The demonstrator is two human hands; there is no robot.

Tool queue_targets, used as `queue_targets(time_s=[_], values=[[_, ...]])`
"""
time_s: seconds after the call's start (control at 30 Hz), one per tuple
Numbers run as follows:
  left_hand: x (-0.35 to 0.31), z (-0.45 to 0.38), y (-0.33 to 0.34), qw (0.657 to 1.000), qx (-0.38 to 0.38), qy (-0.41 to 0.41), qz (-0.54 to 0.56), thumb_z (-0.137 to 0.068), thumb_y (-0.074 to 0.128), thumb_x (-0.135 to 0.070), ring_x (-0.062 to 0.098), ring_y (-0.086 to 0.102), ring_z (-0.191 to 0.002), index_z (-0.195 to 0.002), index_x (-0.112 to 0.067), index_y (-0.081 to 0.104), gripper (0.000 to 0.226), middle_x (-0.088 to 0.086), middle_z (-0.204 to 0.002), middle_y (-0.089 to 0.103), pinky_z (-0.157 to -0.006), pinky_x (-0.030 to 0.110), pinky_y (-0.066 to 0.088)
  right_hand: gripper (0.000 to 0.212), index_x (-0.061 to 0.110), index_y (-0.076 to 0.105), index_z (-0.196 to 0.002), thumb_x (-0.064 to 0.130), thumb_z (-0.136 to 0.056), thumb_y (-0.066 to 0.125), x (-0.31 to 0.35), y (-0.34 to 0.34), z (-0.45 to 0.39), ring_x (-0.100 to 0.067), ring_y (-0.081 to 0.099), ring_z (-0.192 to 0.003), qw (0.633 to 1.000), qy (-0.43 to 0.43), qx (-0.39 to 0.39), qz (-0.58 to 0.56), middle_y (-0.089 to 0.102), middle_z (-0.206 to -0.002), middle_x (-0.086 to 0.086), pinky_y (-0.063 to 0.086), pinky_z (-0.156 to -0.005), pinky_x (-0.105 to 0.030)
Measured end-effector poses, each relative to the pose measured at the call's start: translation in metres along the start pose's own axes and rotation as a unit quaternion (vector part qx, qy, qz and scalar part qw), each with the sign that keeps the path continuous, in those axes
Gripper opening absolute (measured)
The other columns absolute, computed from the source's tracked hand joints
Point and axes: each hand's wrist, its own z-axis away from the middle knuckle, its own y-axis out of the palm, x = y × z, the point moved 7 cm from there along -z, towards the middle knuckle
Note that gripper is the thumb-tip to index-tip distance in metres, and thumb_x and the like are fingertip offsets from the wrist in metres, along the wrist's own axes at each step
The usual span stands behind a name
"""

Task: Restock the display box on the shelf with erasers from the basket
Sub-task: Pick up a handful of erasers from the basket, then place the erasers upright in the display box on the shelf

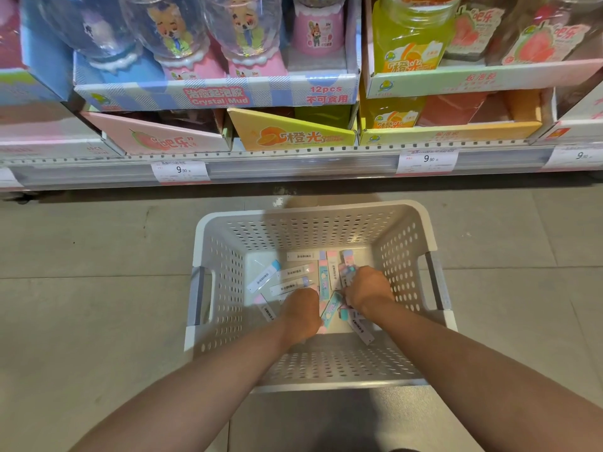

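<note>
A white perforated basket (pixel 404 243) stands on the floor below the shelf. Several long pastel erasers (pixel 290 272) in white barcode sleeves lie loose on its bottom. Both my hands reach down into it. My left hand (pixel 301 309) rests on erasers near the middle, fingers curled down and hidden, so its grip is unclear. My right hand (pixel 368 288) is closed around a few erasers (pixel 346 272) at the right side of the pile. A teal eraser (pixel 331 308) lies tilted between the two hands. No eraser display box is recognisable on the shelf.
The shelf edge (pixel 293 164) with 9.90 price tags runs across above the basket. On it stand display boxes of crystal mud globes (pixel 215 93), orange jars (pixel 411 37) and pink fruit-labelled jars. Grey tiled floor (pixel 98 288) surrounds the basket.
</note>
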Motion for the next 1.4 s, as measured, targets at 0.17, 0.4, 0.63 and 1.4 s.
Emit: queue_targets(time_s=[0.17, 0.4, 0.63, 1.4], values=[[0.007, 0.003, -0.015, 0.999, 0.005, -0.003, 0.037, -0.091, 0.049, -0.007, 0.030, 0.058, -0.108, -0.117, 0.003, 0.052, 0.029, 0.019, -0.123, 0.058, -0.082, 0.030, 0.047, 0.037, -0.003, 0.050, -0.114, 0.016, -0.084, 0.061, 0.000, -0.007, 0.004, -0.031, 0.058, -0.108, 0.999, 0.013, 0.019, -0.033, 0.059, -0.118, -0.019, 0.047, -0.079, -0.029], [0.005, 0.022, -0.055, 0.987, 0.004, 0.001, 0.160, -0.087, 0.044, -0.009, 0.001, 0.060, -0.055, -0.089, 0.000, 0.055, 0.015, 0.010, -0.080, 0.059, -0.049, 0.020, 0.035, 0.021, 0.000, 0.058, -0.101, 0.012, -0.085, 0.053, 0.008, -0.020, 0.021, -0.032, 0.062, -0.097, 0.993, 0.031, 0.034, -0.109, 0.064, -0.106, -0.018, 0.050, -0.074, -0.032], [-0.023, 0.080, -0.126, 0.966, -0.038, 0.006, 0.255, -0.085, 0.049, -0.010, 0.001, 0.051, -0.042, -0.064, -0.015, 0.037, 0.024, 0.007, -0.065, 0.048, -0.051, 0.025, 0.033, 0.015, 0.001, 0.058, -0.091, 0.014, -0.087, 0.054, 0.038, -0.073, 0.081, -0.021, 0.052, -0.066, 0.976, -0.010, 0.065, -0.207, 0.055, -0.075, -0.008, 0.041, -0.051, -0.026], [-0.221, 0.482, -0.487, 0.875, -0.117, 0.144, 0.447, -0.075, 0.074, -0.016, 0.005, 0.038, -0.034, -0.064, -0.006, 0.060, 0.021, -0.008, -0.038, 0.048, -0.037, 0.013, 0.030, 0.034, 0.019, 0.052, -0.051, 0.020, -0.083, 0.065, 0.210, -0.443, 0.478, -0.007, 0.023, -0.034, 0.887, -0.229, 0.093, -0.390, 0.030, -0.036, 0.010, 0.019, -0.039, -0.017]])
